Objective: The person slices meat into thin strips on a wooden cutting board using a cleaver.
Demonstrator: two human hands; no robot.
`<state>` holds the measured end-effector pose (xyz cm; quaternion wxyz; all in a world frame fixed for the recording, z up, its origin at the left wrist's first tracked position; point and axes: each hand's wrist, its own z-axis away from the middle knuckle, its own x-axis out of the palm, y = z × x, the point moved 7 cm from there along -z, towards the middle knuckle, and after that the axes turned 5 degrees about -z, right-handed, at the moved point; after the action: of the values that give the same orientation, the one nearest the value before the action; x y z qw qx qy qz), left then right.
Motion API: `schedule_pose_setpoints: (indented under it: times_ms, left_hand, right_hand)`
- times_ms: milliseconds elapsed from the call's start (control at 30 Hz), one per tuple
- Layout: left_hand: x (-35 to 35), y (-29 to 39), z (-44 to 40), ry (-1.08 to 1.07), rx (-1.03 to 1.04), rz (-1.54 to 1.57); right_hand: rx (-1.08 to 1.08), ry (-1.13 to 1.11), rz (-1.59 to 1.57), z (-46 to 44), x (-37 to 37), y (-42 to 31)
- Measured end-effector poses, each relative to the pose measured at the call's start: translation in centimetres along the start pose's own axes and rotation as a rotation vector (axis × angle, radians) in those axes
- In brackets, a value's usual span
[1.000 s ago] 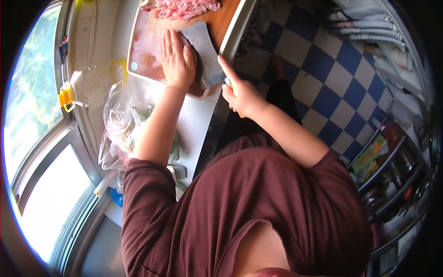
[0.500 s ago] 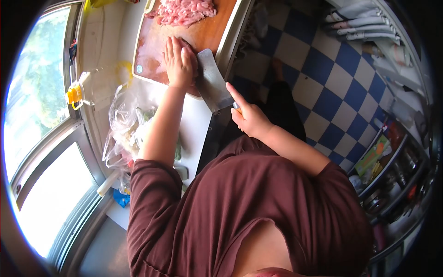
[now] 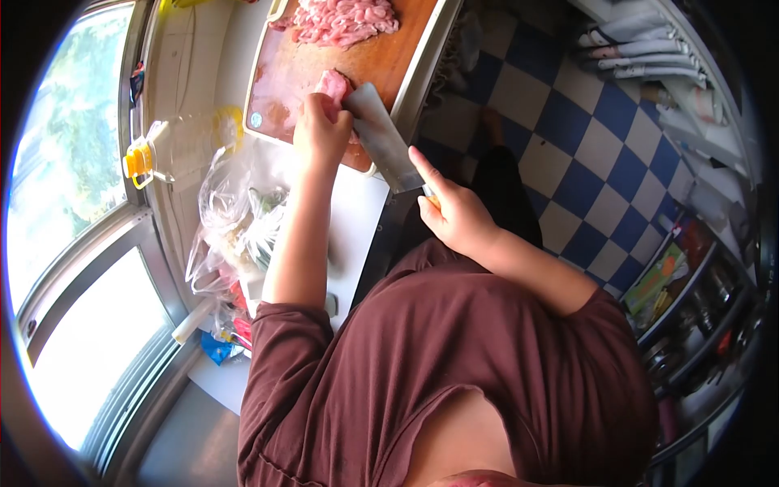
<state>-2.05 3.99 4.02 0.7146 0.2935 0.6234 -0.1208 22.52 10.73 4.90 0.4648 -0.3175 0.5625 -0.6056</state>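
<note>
Plainly, the left grip (image 3: 323, 130) is curled closed on the meat (image 3: 333, 83), which juts out over the board (image 3: 369, 61) just past its 12 o'clock, while the right grip (image 3: 456, 213) is wrapped round the cleaver (image 3: 383, 140), slanting off between its 10 and 11 o'clock.

Top (image 3: 462, 349): plain maroon-brown, soft cloth, loose folds across the front, curved neckline (image 3: 465, 389). Sleeves (image 3: 286, 349): matching, wide, ending near the elbows. Trouser leg (image 3: 514, 196): black or very dark, shadowed. Left hand (image 3: 322, 134), right hand (image 3: 464, 217): bare.
</note>
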Motion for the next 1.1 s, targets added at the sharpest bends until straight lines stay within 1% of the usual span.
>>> schedule_pose_setpoints:
  times_ms: [33, 67, 100, 133, 233, 333, 433, 567, 667, 767, 867, 900, 1000, 1033, 1100]
  left_hand:
    - [0.0, -0.3, -0.1, -0.011, -0.036, -0.021]
    - [0.0, -0.7, -0.3, -0.023, -0.062, 0.036]
    - [0.0, -1.1, -0.5, -0.035, -0.088, 0.091]
    - [0.0, -1.5, -0.6, -0.050, -0.112, 0.146]
    - [0.6, -2.3, -0.5, -0.175, -0.295, 0.676]
    - [0.7, -1.8, -0.1, -0.275, -0.356, 0.911]
    - [0.6, -1.7, 0.2, -0.239, -0.329, 0.926]
    - [1.5, -2.6, 0.6, -0.217, -0.196, 0.782]
    - [-1.0, -0.1, 0.2, -0.140, -0.054, 0.523]
    - [1.9, -4.4, -0.4, -0.127, -0.127, 0.644]
    - [-0.9, -1.1, 0.4, -0.145, -0.102, 0.724]
    - [-0.5, -1.3, 0.5, -0.160, -0.084, 0.738]
    - [-0.2, -1.6, -0.1, -0.123, 0.083, 0.526]
    - [-0.3, -1.7, 0.3, -0.221, -0.101, 0.588]
    - [-1.1, -0.1, -1.5, 0.106, 0.243, 0.213]
  right_hand:
    - [-0.009, 0.031, -0.047, 0.0, -0.1, 0.2]
    - [-0.021, 0.061, -0.095, -0.1, -0.3, 0.2]
    - [0.024, 0.052, -0.202, -0.4, -0.2, 0.6]
    - [0.041, 0.042, -0.230, -0.8, -0.2, 0.8]
    - [0.117, -0.004, -0.273, -2.3, -0.1, 1.7]
    - [0.057, 0.004, -0.294, -4.0, 0.3, 2.0]
    - [0.148, -0.037, -0.404, -4.9, 0.9, 2.0]
    - [0.166, -0.050, -0.453, -5.7, 1.6, 2.3]
    - [0.208, -0.055, -0.519, -6.0, 1.7, 2.7]
    - [0.219, -0.057, -0.530, -5.6, 1.2, 3.0]
    - [0.201, -0.087, -0.518, -6.0, 1.3, 3.1]
    - [0.202, -0.095, -0.517, -6.3, 1.3, 3.0]
    - [0.192, -0.117, -0.529, -7.0, 1.3, 3.3]
    - [0.186, -0.122, -0.535, -7.2, 1.3, 3.4]
    - [0.193, -0.137, -0.519, -7.3, 1.1, 3.4]
